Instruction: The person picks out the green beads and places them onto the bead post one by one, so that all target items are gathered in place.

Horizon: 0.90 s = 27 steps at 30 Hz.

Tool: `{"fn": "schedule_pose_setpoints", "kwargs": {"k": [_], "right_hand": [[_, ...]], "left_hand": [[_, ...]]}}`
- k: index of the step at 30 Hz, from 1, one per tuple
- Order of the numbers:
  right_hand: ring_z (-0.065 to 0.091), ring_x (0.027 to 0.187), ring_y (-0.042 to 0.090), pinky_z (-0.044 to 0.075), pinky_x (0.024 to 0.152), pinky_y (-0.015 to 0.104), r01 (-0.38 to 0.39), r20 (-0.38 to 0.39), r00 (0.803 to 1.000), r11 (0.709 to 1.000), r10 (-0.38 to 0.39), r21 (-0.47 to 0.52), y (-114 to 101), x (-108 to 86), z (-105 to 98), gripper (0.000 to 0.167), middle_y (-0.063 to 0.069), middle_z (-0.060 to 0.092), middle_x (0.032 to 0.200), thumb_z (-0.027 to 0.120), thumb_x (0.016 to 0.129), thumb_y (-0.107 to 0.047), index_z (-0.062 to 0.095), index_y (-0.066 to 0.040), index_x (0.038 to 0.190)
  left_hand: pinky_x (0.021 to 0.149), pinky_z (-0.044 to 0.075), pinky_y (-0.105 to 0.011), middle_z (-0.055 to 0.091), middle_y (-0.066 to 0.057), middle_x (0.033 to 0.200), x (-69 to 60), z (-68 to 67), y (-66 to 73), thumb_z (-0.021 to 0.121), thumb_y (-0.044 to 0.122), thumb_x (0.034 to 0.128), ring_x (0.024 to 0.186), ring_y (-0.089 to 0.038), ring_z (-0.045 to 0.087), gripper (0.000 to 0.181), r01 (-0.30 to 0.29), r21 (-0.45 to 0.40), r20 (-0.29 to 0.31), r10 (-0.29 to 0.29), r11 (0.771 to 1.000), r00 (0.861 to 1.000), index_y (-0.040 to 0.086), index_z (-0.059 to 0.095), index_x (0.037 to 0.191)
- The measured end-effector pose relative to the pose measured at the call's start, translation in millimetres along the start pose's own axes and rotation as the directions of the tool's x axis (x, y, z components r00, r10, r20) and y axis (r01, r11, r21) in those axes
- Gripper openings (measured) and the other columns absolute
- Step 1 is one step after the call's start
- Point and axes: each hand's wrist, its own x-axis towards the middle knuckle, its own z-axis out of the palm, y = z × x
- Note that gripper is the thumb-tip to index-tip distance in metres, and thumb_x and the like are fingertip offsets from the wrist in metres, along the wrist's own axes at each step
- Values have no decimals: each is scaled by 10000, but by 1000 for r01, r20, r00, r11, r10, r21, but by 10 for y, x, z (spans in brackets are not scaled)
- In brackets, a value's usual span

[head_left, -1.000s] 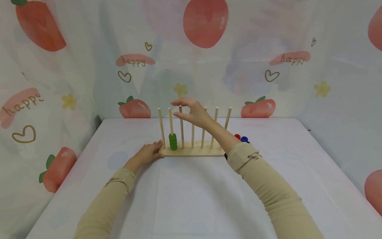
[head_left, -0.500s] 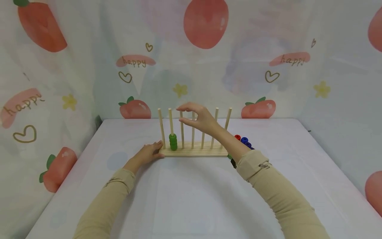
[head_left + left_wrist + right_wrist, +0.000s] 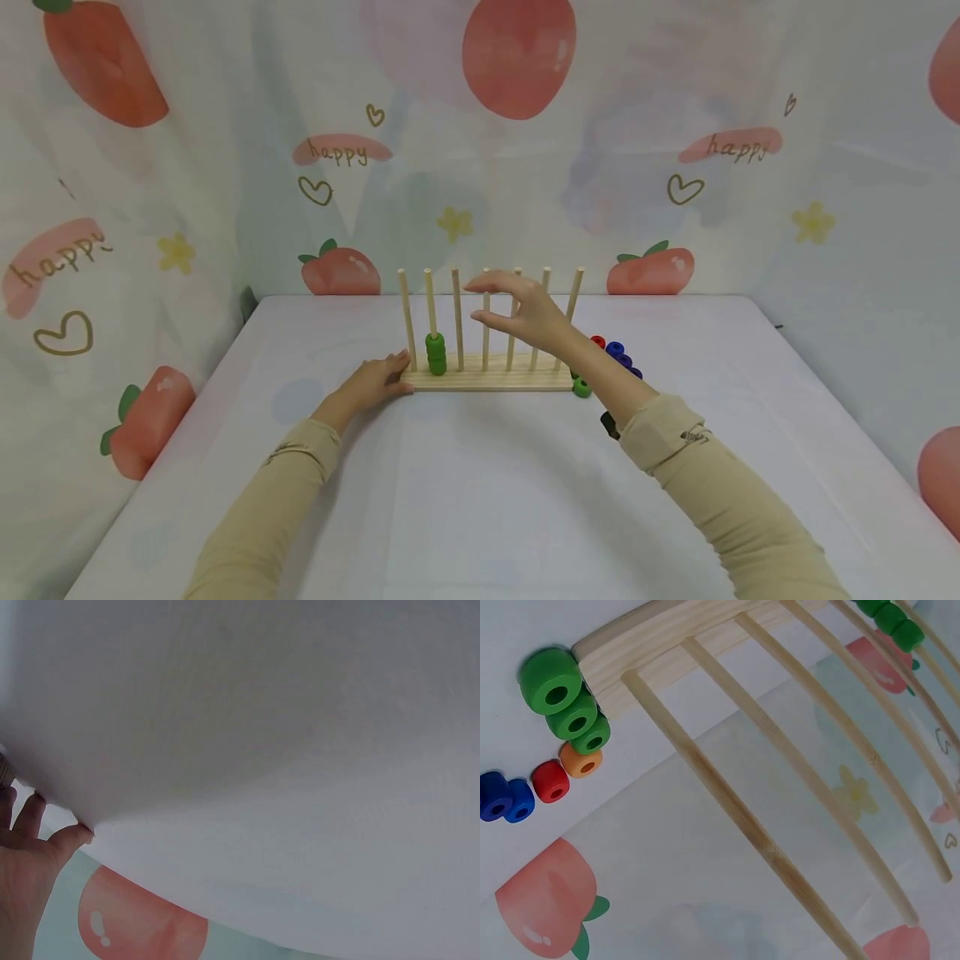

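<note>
A wooden peg stand [image 3: 487, 382] with several upright rods stands near the table's far side. Green beads [image 3: 436, 355] are stacked on its second rod from the left; they also show in the right wrist view. My left hand [image 3: 367, 384] holds the stand's left end, thumb at the front corner and fingers toward the back. In the left wrist view the left hand [image 3: 34, 859] shows at the lower left, with only a sliver of wood visible. My right hand [image 3: 528, 310] is raised in front of the middle rods, thumb and fingers apart, holding nothing. It is out of the right wrist view.
Loose beads lie by the stand's right end: green [image 3: 551, 681], orange [image 3: 581, 760], red [image 3: 551, 781] and blue [image 3: 519, 811]. The right forearm partly covers that area in the head view. A patterned cloth wall [image 3: 480, 183] rises behind the table.
My right hand has moved right and slightly down, away from the second and third rods, uncovering a green bead at the stand's right end. The left hand and stacked beads have stayed put.
</note>
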Motion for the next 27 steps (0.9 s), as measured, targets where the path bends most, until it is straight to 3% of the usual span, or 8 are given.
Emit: {"fn": "schedule_pose_setpoints", "kwargs": {"k": [5, 15, 21, 27], "right_hand": [[603, 1065, 283, 501, 923, 419, 30, -14, 999, 1000, -30, -6, 7, -94, -36, 357, 167, 663, 1121, 722, 801, -16, 632, 23, 1144], [612, 1022, 276, 502, 885, 412, -12, -45, 999, 999, 10, -46, 186, -391, -194, 338, 160, 679, 1092, 723, 783, 22, 649, 12, 1113], [614, 1020, 278, 509, 892, 309, -13, -54, 999, 996, 8, -86, 259, -537, -281, 326, 168, 683, 1063, 731, 767, 31, 656, 25, 1084], [622, 977, 193, 477, 867, 155, -49, -87, 995, 996, 42, -80, 351, -688, -362, 326, 158, 692, 1053, 725, 757, 68, 668, 12, 1073]], "left_hand": [[1036, 238, -702, 333, -198, 1482, 0, 10, -12, 597, 360, 892, 1347, -439, 333, 699, -3, 3, -2, 3, 1000, 1000, -23, 349, 1421], [1056, 206, -696, 314, -191, 1490, 2, -16, -3, 592, 365, 894, 1362, -436, 303, 705, 0, -14, 4, 0, 1000, 1000, -18, 334, 1426], [1053, 212, -698, 313, -192, 1493, 2, -37, 15, 589, 359, 896, 1362, -434, 306, 699, 4, -7, 12, -4, 1000, 1000, -23, 338, 1425], [1040, 225, -704, 326, -195, 1487, -1, -1, -5, 596, 356, 892, 1355, -437, 320, 698, -3, -13, 5, 3, 1000, 1000, -28, 351, 1420]]}}
